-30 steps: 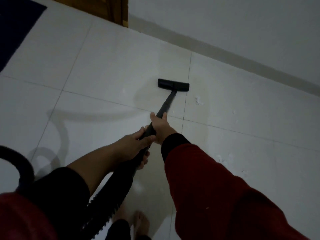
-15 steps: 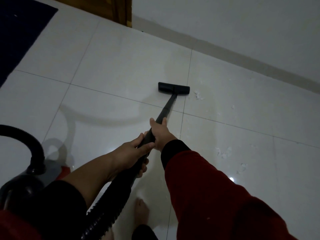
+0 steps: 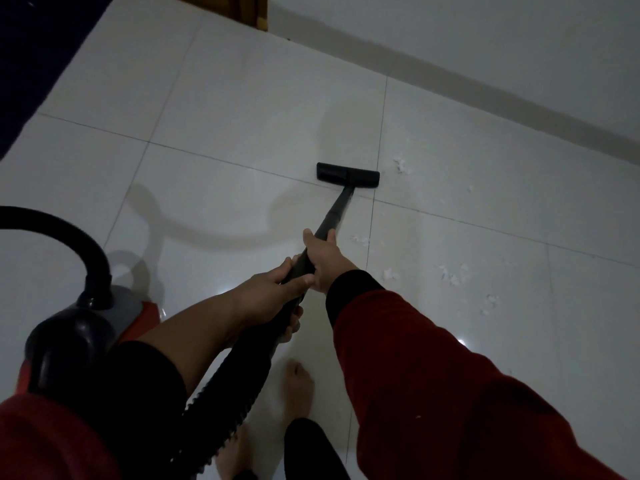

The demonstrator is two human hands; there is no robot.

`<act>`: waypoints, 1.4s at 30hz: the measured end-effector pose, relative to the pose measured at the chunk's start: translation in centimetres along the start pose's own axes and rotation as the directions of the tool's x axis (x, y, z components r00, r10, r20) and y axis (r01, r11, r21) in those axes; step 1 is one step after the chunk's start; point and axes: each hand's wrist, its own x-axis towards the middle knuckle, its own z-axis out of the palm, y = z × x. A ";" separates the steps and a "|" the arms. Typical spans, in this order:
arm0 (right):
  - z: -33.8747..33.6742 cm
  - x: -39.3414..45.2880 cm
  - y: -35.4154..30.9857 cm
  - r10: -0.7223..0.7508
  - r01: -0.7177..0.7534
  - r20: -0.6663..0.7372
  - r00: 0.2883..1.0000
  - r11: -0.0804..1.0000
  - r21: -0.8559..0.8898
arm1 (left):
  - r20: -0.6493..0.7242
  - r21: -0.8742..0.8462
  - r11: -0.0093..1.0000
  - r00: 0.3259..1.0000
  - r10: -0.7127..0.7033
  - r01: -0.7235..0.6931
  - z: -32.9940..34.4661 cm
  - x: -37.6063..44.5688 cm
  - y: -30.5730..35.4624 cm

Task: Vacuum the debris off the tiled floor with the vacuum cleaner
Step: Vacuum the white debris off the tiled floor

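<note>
I have both hands, left hand point(image 3: 273, 299) and right hand point(image 3: 320, 259), clamped on the black vacuum wand point(image 3: 334, 216); its flat black nozzle point(image 3: 347, 174) sits on the white tiled floor point(image 3: 242, 109), white fluffy debris point(image 3: 401, 164) at its 3 o'clock.

Two hands point(image 3: 277, 299), one vacuum cleaner point(image 3: 348, 174), two feet point(image 3: 298, 389).

A dark blue mat point(image 3: 38, 57) lies at the upper left; a wooden door frame point(image 3: 254, 10) meets the pale wall point(image 3: 485, 36); a skirting strip point(image 3: 485, 98) runs below.

We stand barefoot in a home room: pale tiled floor point(image 3: 242, 98), plain wall point(image 3: 485, 39), wooden door frame point(image 3: 258, 10) at the frame's top.
</note>
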 end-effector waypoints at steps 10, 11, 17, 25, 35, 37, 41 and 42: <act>-0.2 -4.4 5.9 0.008 -0.008 -0.005 1.000 1.000 0.010 | 0.036 0.035 0.999 0.999 -0.010 0.009 -0.5 -4.9 -5.0; -0.3 -4.8 6.4 0.012 -0.012 -0.007 1.000 1.000 0.014 | 0.036 0.039 0.999 0.999 -0.010 0.008 -0.5 -5.5 -5.4; -1.3 -6.6 9.4 0.020 -0.019 -0.009 1.000 1.000 0.024 | 0.012 0.021 1.000 1.000 -0.010 0.010 0.2 -7.8 -8.4; -4.5 -8.7 13.8 0.020 -0.020 0.006 1.000 1.000 0.021 | -0.004 -0.054 0.998 1.000 -0.025 0.025 2.9 -10.0 -13.6; -8.4 -12.6 19.7 0.002 -0.004 0.032 0.999 0.999 0.047 | -0.008 -0.024 0.999 1.000 -0.023 0.022 6.2 -13.6 -19.7; -8.6 -13.2 20.7 0.008 -0.010 0.033 0.999 0.999 0.050 | -0.011 -0.020 1.000 1.000 -0.022 0.022 6.2 -14.3 -20.7; -8.6 -14.3 22.7 0.014 -0.015 0.020 1.000 0.999 0.050 | 0.002 -0.022 0.999 1.000 -0.029 0.029 5.8 -15.8 -22.5; -8.5 -14.6 23.2 0.017 -0.018 0.013 1.000 0.999 0.048 | 0.011 -0.017 0.999 0.999 -0.031 0.031 5.6 -16.2 -22.9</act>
